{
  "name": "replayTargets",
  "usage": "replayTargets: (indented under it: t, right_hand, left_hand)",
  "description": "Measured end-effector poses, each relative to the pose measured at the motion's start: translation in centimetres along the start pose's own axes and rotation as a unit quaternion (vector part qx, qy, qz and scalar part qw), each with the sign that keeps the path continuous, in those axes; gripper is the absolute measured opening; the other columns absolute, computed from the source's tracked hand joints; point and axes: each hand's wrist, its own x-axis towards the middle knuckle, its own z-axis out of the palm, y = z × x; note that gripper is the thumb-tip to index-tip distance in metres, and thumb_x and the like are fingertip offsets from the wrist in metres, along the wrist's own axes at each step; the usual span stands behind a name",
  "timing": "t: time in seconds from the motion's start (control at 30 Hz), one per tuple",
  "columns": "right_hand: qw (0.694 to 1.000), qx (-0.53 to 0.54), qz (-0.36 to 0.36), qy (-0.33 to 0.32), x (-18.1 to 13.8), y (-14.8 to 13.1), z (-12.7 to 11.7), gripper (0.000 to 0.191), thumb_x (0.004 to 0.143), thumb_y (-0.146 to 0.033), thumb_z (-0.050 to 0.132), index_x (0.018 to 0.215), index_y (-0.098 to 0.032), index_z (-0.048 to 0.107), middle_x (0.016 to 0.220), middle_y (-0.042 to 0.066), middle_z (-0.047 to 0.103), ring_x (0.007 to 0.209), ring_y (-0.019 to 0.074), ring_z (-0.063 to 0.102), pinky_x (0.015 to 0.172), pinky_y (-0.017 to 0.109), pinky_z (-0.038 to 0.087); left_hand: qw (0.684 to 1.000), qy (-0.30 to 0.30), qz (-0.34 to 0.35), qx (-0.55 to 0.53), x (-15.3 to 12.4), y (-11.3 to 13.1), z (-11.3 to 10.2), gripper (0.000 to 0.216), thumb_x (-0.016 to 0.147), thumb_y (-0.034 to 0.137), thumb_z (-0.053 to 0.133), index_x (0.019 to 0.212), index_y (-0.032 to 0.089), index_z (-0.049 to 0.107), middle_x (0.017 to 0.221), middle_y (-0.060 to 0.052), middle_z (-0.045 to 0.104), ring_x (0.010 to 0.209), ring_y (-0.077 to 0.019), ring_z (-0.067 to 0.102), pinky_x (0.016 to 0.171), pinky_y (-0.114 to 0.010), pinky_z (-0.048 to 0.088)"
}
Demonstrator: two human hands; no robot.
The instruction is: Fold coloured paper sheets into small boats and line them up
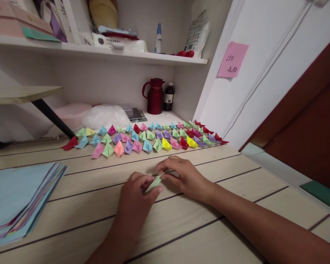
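Observation:
A small folded piece of pale green paper (154, 182) lies between both hands on the wooden floor (181, 227). My left hand (136, 196) pinches its near end with thumb and fingers closed. My right hand (183, 176) presses and pinches the far end, fingers curled over it. Beyond the hands, rows of several small folded paper boats (145, 139) in many colours stand on the floor. A stack of coloured paper sheets (19, 200), light blue on top, lies at the left.
A dark red jug (154, 96) and a dark bottle (169, 97) stand at the back under a white shelf (99, 53). A clear plastic bag (106, 116) and a pink container (71, 112) sit behind the boats. A pink sticky note (232, 59) hangs on the white door.

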Motion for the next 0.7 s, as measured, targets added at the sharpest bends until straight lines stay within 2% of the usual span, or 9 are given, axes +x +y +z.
replayTargets:
  t: [0.07, 0.13, 0.23, 0.37, 0.43, 0.5, 0.6, 0.7]
  right_hand:
    - [0.999, 0.036, 0.018, 0.001, 0.0, -0.1, 0.0, 0.018, 0.084, -0.01, 0.059, 0.098, -0.021, 0.065, 0.092, 0.002, 0.069, 0.087, 0.0147, 0.059, 0.078, 0.026, 0.044]
    - [0.995, 0.083, 0.047, 0.011, 0.1, -0.3, 0.0, 0.016, 0.083, -0.012, 0.061, 0.096, -0.021, 0.066, 0.093, 0.002, 0.068, 0.088, 0.015, 0.06, 0.078, 0.026, 0.045]
    - [0.972, 0.185, 0.13, 0.058, 0.3, -0.1, 0.1, 0.017, 0.08, -0.017, 0.066, 0.096, -0.021, 0.065, 0.087, 0.001, 0.066, 0.081, 0.0143, 0.058, 0.075, 0.026, 0.045]
    - [0.882, 0.381, 0.244, 0.136, 0.7, 0.9, 0.3, 0.026, 0.075, -0.028, 0.073, 0.099, -0.02, 0.063, 0.076, -0.002, 0.06, 0.071, 0.0122, 0.055, 0.072, 0.027, 0.044]
    - [0.842, 0.444, 0.273, 0.139, 0.8, 1.2, 0.5, 0.028, 0.076, -0.034, 0.073, 0.098, -0.019, 0.064, 0.078, 0.0, 0.061, 0.073, 0.0123, 0.056, 0.074, 0.028, 0.044]
    - [0.816, 0.49, 0.286, 0.113, 0.7, 1.2, 0.7, 0.03, 0.079, -0.042, 0.07, 0.096, -0.017, 0.065, 0.082, 0.002, 0.062, 0.076, 0.0134, 0.057, 0.076, 0.029, 0.044]
    - [0.802, 0.522, 0.278, 0.078, 0.7, 0.9, 1.2, 0.036, 0.08, -0.051, 0.065, 0.088, -0.016, 0.066, 0.084, 0.004, 0.063, 0.079, 0.0147, 0.058, 0.078, 0.029, 0.045]
    - [0.819, 0.52, 0.235, 0.065, 0.6, 0.3, 1.6, 0.041, 0.084, -0.056, 0.058, 0.085, -0.015, 0.064, 0.081, 0.004, 0.063, 0.08, 0.0149, 0.058, 0.081, 0.03, 0.044]
  left_hand:
    - [1.0, -0.005, 0.003, 0.006, 0.0, 0.0, 0.0, 0.009, 0.065, 0.03, 0.066, 0.066, 0.021, 0.068, 0.073, 0.0, 0.06, 0.067, -0.0167, 0.055, 0.067, -0.029, 0.042]
    - [1.0, -0.003, -0.015, -0.017, 0.0, 0.1, -0.3, 0.013, 0.069, 0.031, 0.064, 0.061, 0.021, 0.065, 0.071, 0.0, 0.058, 0.067, -0.0163, 0.054, 0.066, -0.028, 0.039]
    - [0.995, -0.014, -0.054, -0.087, 0.0, 0.2, -0.9, 0.021, 0.073, 0.037, 0.063, 0.062, 0.02, 0.063, 0.069, 0.002, 0.053, 0.066, -0.0148, 0.048, 0.063, -0.026, 0.036]
    - [0.973, -0.057, -0.064, -0.214, 0.0, 0.6, -1.2, 0.026, 0.075, 0.043, 0.064, 0.064, 0.02, 0.064, 0.068, 0.002, 0.05, 0.066, -0.0135, 0.043, 0.062, -0.024, 0.034]
    - [0.962, -0.051, -0.064, -0.262, 0.0, 0.5, -0.9, 0.029, 0.072, 0.043, 0.067, 0.058, 0.019, 0.06, 0.065, 0.002, 0.05, 0.067, -0.0136, 0.045, 0.062, -0.024, 0.033]
    - [0.956, -0.034, -0.061, -0.285, 0.1, 0.1, -0.3, 0.033, 0.068, 0.045, 0.07, 0.054, 0.018, 0.059, 0.063, 0.001, 0.051, 0.069, -0.0149, 0.048, 0.064, -0.024, 0.035]
    - [0.956, -0.015, -0.057, -0.288, 0.4, -0.9, 0.5, 0.038, 0.065, 0.05, 0.072, 0.05, 0.017, 0.058, 0.059, 0.001, 0.051, 0.066, -0.015, 0.048, 0.064, -0.026, 0.036]
    - [0.961, 0.008, -0.068, -0.267, 0.7, -1.7, 0.8, 0.043, 0.064, 0.056, 0.07, 0.049, 0.018, 0.057, 0.057, 0.0, 0.052, 0.064, -0.0151, 0.048, 0.063, -0.027, 0.037]
